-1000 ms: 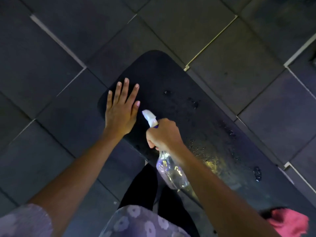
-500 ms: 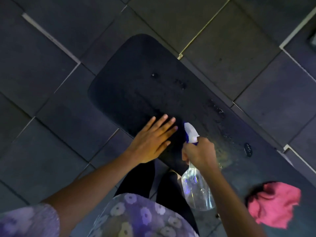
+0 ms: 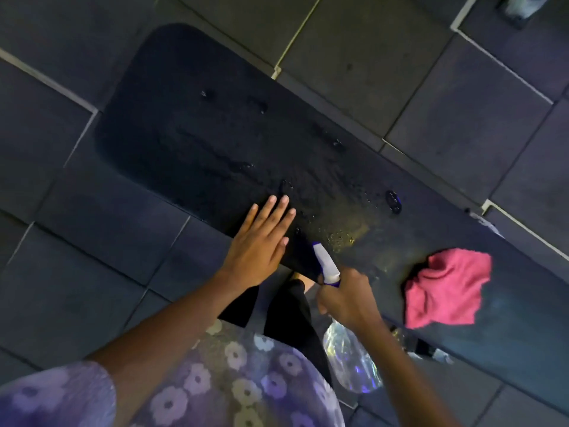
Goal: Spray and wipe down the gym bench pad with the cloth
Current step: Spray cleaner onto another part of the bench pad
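Observation:
The black bench pad (image 3: 197, 124) runs diagonally from upper left to lower right, with wet drops and a sheen across its middle. My left hand (image 3: 260, 243) lies flat, fingers apart, on the pad's near edge. Just right of it, my right hand (image 3: 346, 298) grips a clear spray bottle (image 3: 349, 362) by the neck; its white and blue nozzle (image 3: 326, 265) points up at the pad. A crumpled pink cloth (image 3: 446, 288) lies on the pad to the right of my right hand, apart from both hands.
Dark floor tiles (image 3: 462, 124) with pale joints surround the bench. My black-clad legs (image 3: 286, 306) and floral top (image 3: 234, 380) are right below the pad's near edge. A small object (image 3: 523, 6) sits on the floor at the top right corner.
My left hand slid along the pad's near edge away from the rounded end. My right hand with the bottle pulled back toward my body. The view shifted, so the whole pink cloth now shows.

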### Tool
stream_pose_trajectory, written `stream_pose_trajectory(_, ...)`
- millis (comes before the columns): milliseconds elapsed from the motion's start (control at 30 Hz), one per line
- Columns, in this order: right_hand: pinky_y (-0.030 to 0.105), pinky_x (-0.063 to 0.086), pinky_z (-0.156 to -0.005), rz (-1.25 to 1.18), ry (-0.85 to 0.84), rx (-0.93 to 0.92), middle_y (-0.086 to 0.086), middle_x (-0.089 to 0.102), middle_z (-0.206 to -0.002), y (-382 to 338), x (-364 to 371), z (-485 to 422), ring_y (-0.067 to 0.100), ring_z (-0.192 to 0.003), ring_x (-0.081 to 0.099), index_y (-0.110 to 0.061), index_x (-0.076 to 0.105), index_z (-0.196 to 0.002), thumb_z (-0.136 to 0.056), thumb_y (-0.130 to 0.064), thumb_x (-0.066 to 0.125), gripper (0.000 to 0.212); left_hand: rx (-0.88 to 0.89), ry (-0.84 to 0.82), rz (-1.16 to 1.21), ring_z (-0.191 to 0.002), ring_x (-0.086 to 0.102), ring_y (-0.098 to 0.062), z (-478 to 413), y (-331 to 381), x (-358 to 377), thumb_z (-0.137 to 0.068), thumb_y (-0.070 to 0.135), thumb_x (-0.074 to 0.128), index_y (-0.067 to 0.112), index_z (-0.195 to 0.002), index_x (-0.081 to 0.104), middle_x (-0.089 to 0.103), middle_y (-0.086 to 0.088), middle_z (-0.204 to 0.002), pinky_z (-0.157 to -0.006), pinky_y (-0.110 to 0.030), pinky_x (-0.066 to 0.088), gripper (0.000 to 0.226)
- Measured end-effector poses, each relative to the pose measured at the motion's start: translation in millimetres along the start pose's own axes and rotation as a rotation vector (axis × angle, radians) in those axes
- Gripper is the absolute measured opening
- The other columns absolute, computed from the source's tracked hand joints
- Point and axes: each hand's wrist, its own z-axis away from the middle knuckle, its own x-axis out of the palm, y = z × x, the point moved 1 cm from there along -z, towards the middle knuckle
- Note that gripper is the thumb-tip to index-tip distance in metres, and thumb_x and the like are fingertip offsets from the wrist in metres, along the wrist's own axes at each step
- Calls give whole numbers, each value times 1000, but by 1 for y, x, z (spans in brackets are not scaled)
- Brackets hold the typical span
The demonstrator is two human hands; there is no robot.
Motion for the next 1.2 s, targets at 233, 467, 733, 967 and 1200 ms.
stream_pose_trajectory(233,40,54,-58,-275,195,46,5,62,-53,15,-13,5,28,-56,59,-7,62,-60,-53,-22,47,23,239,-49,-15,-148,14,-26,-30,26,-5,-97,27,39,15,-148,33,22,-4,-159,-118,-46,23,53)
stream_pose_trajectory(467,32,53,-69,-879,559,-163,-2,68,-86,32,-45,30,16,-74,64,-13,59,-115,-63,5,65,55,309,-30,5,-148,15,-28,-59,75,-3,-98,28,37,19,-152,22,21,-4,-160,-118,-43,23,57)
stream_pose_trajectory(733,31,53,-81,-1135,957,-380,15,68,-92,50,-107,29,22,-84,66,0,43,-135,-71,14,60,68,279,-54,-11,-147,17,-28,-69,106,14,-97,31,40,16,-147,35,22,-7,-159,-118,-47,21,53)
stream_pose_trajectory(967,53,51,-92,-1036,1138,-420,12,68,-111,72,-157,-27,31,-93,67,0,39,-138,-70,9,61,71,283,-50,-91,-148,16,-25,-67,104,22,-98,31,38,18,-148,33,20,-5,-160,-119,-46,18,53)
stream_pose_trajectory(1200,48,54,-89,-1033,1067,-373,14,63,-120,75,-175,-46,14,-90,70,-4,41,-138,-66,-3,59,74,274,-43,-116,-148,13,-26,-67,107,27,-98,32,35,17,-149,31,18,-5,-160,-119,-47,15,53)
